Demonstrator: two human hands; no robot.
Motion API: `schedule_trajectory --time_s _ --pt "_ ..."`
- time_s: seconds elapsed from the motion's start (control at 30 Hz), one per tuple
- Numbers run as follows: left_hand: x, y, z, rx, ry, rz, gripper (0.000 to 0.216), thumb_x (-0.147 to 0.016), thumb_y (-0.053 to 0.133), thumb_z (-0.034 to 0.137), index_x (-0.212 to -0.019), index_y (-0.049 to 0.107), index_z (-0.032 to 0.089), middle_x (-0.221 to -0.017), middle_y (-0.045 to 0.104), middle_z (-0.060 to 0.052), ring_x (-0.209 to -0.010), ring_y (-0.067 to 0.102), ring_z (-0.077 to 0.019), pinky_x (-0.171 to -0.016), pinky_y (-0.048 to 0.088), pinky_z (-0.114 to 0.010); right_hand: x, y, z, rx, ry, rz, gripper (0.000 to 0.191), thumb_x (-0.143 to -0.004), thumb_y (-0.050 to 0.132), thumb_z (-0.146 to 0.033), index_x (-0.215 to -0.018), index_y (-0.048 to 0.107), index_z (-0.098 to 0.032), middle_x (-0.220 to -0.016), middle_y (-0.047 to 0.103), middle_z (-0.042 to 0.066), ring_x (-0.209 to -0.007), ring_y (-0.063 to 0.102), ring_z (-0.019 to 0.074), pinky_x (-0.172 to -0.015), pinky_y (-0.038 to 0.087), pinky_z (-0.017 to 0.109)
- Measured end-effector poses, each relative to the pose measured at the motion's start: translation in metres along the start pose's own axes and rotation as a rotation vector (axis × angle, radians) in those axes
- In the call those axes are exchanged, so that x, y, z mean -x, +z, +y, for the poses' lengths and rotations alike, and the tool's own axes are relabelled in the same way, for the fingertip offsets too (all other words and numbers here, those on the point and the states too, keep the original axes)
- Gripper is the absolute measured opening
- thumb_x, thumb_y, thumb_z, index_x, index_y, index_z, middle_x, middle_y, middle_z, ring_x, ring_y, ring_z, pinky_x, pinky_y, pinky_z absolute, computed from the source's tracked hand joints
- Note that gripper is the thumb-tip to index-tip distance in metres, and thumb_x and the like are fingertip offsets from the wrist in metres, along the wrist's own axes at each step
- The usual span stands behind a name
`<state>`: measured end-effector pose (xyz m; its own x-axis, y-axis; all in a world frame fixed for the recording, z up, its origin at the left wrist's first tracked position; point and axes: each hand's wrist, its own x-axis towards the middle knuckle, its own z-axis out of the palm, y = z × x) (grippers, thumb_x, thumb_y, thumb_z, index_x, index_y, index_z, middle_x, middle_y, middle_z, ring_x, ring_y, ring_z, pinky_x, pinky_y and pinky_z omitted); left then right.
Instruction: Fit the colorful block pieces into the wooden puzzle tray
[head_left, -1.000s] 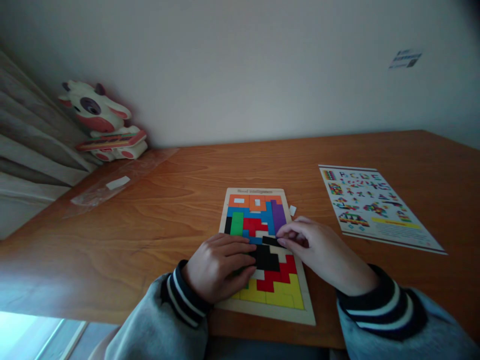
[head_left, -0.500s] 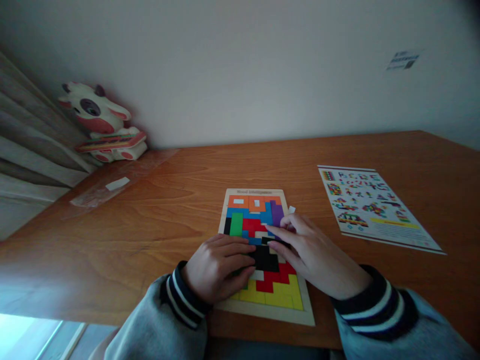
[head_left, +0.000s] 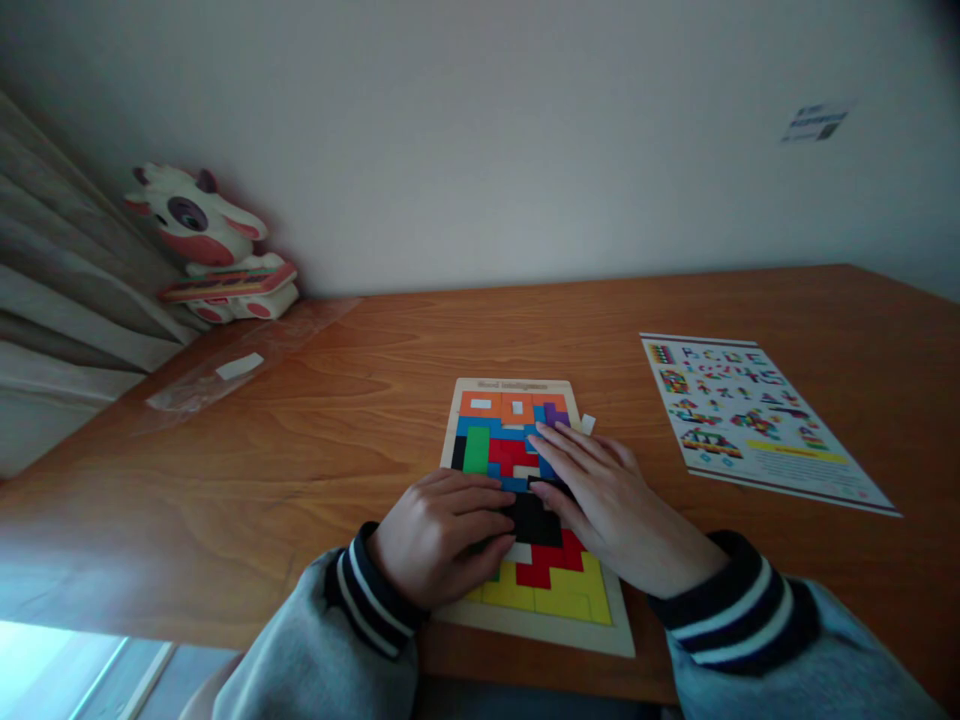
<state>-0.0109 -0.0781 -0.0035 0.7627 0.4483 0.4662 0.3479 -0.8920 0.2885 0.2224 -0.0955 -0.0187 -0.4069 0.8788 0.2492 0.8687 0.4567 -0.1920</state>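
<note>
A wooden block puzzle board [head_left: 551,640] lies at the table's front edge, filled with coloured flat pieces and showing some pale gaps. My left hand [head_left: 444,540] rests over its left side, fingers stretched side by side, their tips near a black piece [head_left: 536,520]. Spread across the right side is my right hand [head_left: 600,490], fingers flat over the blue and purple pieces and hiding part of them. Orange pieces [head_left: 495,400] fill the top row, a green piece [head_left: 476,450] sits at left, and yellow pieces [head_left: 566,597] line the bottom.
A printed pattern sheet [head_left: 772,440] lies to the right on the wooden table [head_left: 337,400]. A small white piece [head_left: 588,424] is beside the board's right edge. At the back left stand a toy cow [head_left: 217,250] and a clear plastic wrapper [head_left: 187,385], near a curtain [head_left: 67,270].
My right hand has gone from curled fingers near the board's right side to fingers laid flatter over the pieces. My left hand stays in place. The view has shifted slightly.
</note>
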Motion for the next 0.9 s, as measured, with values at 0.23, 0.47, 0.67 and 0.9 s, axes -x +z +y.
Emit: schedule_trajectory --time_s 0.23,0.47,0.67,0.9 --pt "0.001 0.001 0.000 0.004 -0.008 -0.013 0.015 -0.089 0.058 0.022 -0.095 0.071 0.018 -0.105 0.074 -0.008 -0.100 0.068 -0.0203 -0.084 0.056 -0.035 -0.003 -0.004 -0.006 -0.020 0.017 0.026 0.045 -0.098 0.041 -0.043 -0.134 0.052 -0.018 -0.139 0.055 0.012 -0.128 0.049 0.0276 -0.100 0.041 0.051" --pt "0.001 0.001 0.000 0.010 -0.003 -0.003 0.014 -0.089 0.059 0.022 -0.093 0.071 0.017 -0.104 0.074 -0.007 -0.099 0.069 -0.0206 -0.083 0.057 -0.035 -0.027 0.000 -0.005 -0.010 -0.019 -0.056 0.050 -0.100 0.036 -0.042 -0.142 0.043 -0.016 -0.148 0.045 0.012 -0.137 0.039 0.0272 -0.109 0.032 0.057" --pt "0.002 0.002 -0.001 0.007 -0.006 0.007 0.013 -0.088 0.059 0.022 -0.092 0.071 0.017 -0.103 0.074 -0.006 -0.099 0.068 -0.0202 -0.083 0.055 -0.034 -0.034 -0.002 -0.012 -0.021 -0.016 -0.097 0.053 -0.099 0.038 -0.046 -0.140 0.047 -0.014 -0.146 0.048 0.015 -0.135 0.043 0.0278 -0.109 0.031 0.059" --pt "0.004 0.004 -0.002 0.011 -0.010 0.024 0.012 -0.088 0.059 0.022 -0.090 0.070 0.017 -0.101 0.074 -0.005 -0.097 0.068 -0.0207 -0.082 0.055 -0.034 -0.028 -0.004 -0.019 -0.003 0.009 -0.090 0.049 -0.096 0.043 -0.046 -0.133 0.055 -0.015 -0.142 0.052 0.014 -0.131 0.046 0.0311 -0.106 0.033 0.062"
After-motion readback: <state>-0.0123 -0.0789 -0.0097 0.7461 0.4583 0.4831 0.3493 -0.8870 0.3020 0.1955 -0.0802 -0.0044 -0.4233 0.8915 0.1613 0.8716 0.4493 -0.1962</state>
